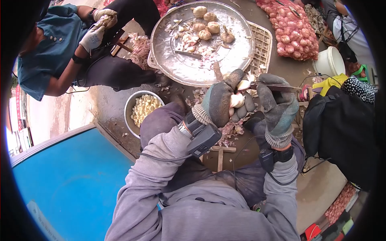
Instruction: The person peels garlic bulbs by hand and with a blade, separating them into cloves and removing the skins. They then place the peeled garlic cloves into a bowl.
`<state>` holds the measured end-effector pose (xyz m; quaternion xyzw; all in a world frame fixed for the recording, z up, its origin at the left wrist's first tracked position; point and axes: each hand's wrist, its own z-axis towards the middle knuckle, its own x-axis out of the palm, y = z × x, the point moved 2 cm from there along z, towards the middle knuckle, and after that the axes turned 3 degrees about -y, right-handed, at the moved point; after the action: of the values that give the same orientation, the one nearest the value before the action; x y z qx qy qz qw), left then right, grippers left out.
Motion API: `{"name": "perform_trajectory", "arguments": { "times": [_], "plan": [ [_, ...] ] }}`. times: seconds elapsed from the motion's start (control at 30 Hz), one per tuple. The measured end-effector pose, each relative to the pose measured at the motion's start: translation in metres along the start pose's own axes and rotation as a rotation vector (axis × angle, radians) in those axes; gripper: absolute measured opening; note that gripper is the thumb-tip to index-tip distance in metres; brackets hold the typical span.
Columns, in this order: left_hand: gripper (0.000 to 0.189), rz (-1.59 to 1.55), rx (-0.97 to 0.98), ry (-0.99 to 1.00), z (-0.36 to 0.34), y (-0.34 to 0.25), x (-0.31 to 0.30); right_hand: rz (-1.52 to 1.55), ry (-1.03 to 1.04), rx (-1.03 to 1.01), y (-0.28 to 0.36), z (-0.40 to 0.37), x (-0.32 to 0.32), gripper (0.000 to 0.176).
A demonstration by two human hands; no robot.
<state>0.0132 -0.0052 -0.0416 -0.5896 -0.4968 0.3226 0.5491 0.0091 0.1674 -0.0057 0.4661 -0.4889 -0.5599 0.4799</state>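
Note:
My left hand (220, 102), in a grey-green glove, is wrapped round several garlic cloves (237, 100) just below the tray's rim. Close on its right, my right hand (277, 102), gloved too, grips a knife (273, 86) whose blade lies level near the cloves. Beyond both hands stands a round metal tray (217, 44) with several whole garlic bulbs (213, 27), loose cloves (189, 42) and a flat dark blade (188, 54). To the left of my left forearm is a metal bowl (129, 117) of peeled cloves (144, 107).
A co-worker (60, 56) in white gloves sits at the upper left. Red net sacks of garlic (289, 32) and a white bucket (329, 61) are at the upper right. A blue board (72, 180) lies lower left, a black bag (341, 136) right. Peelings litter the ground.

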Motion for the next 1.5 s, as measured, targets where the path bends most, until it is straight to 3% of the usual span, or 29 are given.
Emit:
{"name": "perform_trajectory", "arguments": {
  "times": [0.07,0.13,0.2,0.3,0.5,0.93,1.0,1.13,1.27,1.4,1.47,1.5],
  "plan": [
    [0.046,-0.524,-0.212,0.046,0.003,0.0,0.004,0.154,-0.072,0.096,0.005,0.012,-0.01,0.026],
    [0.051,-0.525,-0.086,0.038,0.001,-0.017,0.011,0.33,0.008,0.298,-0.005,0.025,-0.027,0.028],
    [0.05,-0.601,-0.104,0.112,0.0,-0.022,0.007,0.333,-0.005,0.291,-0.008,0.024,-0.029,0.03],
    [0.049,-0.373,-0.066,0.0,0.0,-0.03,0.012,0.556,0.0,0.408,-0.016,0.023,-0.022,0.027],
    [0.04,-0.138,0.021,-0.124,0.0,-0.027,0.012,0.565,0.032,0.521,-0.022,0.019,-0.02,0.028],
    [0.041,0.093,0.123,-0.138,0.0,-0.021,0.021,0.449,0.138,0.478,-0.019,0.02,-0.029,0.038],
    [0.038,0.158,0.187,-0.18,0.001,-0.019,0.023,0.224,0.095,0.387,-0.01,0.018,-0.026,0.039],
    [0.035,0.473,0.311,-0.354,0.0,-0.019,0.021,0.19,0.049,0.307,0.0,0.013,-0.019,0.033],
    [0.035,0.637,0.266,-0.401,0.0,-0.016,0.019,0.122,-0.01,0.191,0.008,0.002,-0.004,0.027],
    [0.036,0.723,0.343,-0.41,0.001,-0.011,0.019,-0.017,-0.055,0.11,0.004,-0.005,0.008,0.028],
    [0.037,0.75,0.379,-0.428,0.001,-0.012,0.019,-0.031,-0.058,0.092,0.002,-0.004,0.008,0.026],
    [0.037,0.748,0.372,-0.422,0.001,-0.013,0.018,0.163,-0.06,0.168,-0.003,-0.003,0.007,0.025]
  ]
}}
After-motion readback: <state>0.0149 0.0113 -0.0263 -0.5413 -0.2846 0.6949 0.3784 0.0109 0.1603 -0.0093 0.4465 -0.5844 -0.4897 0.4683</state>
